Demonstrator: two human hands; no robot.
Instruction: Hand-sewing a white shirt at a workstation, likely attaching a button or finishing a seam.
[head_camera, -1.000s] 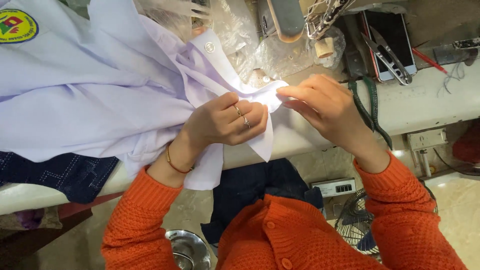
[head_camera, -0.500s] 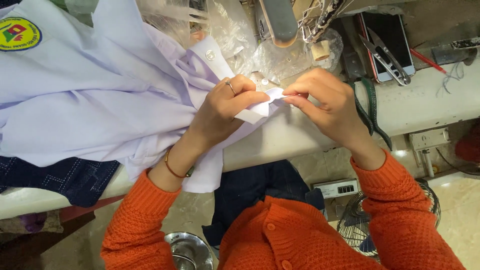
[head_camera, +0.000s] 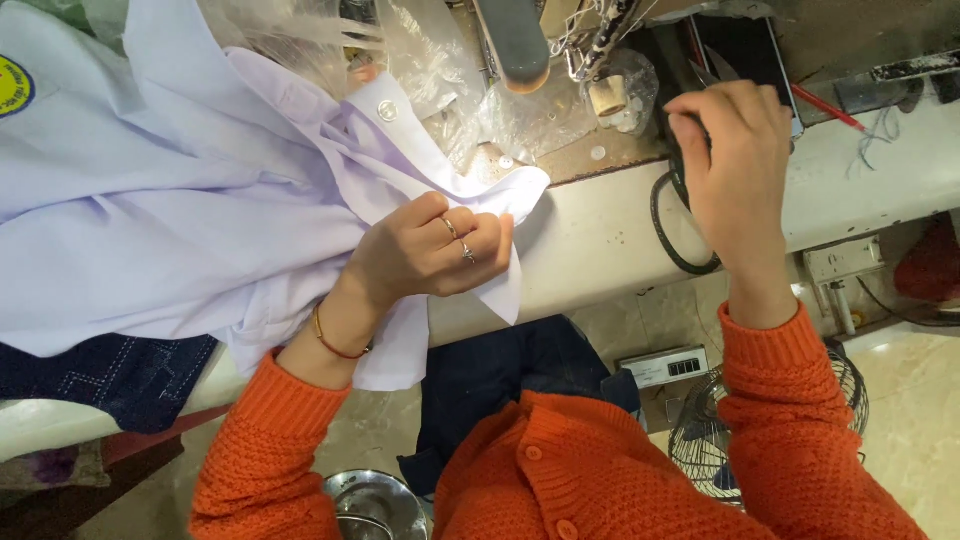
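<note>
A white shirt (head_camera: 170, 200) with a round button (head_camera: 387, 110) and a yellow badge (head_camera: 10, 85) lies spread over the pale table (head_camera: 600, 240). My left hand (head_camera: 430, 255), with rings and a thin bracelet, is closed on a folded corner of the shirt near the table's front edge. Off to the right, my right hand (head_camera: 735, 160) is away from the cloth, its fingers curled on the dark handle of scissors (head_camera: 718, 72), whose blades stick out above the hand. Both sleeves are orange knit.
A sewing machine head (head_camera: 510, 40), crumpled clear plastic (head_camera: 450, 70) and a thread spool (head_camera: 605, 95) sit at the back. A dark phone (head_camera: 745, 40), red pen (head_camera: 825, 105) and black cable loop (head_camera: 680, 245) lie right. Denim (head_camera: 110, 375), a fan (head_camera: 770, 420) and metal bowl (head_camera: 375, 500) are below.
My right hand let go of the shirt corner and moved right and back to the scissors. My left hand keeps its hold on the cloth.
</note>
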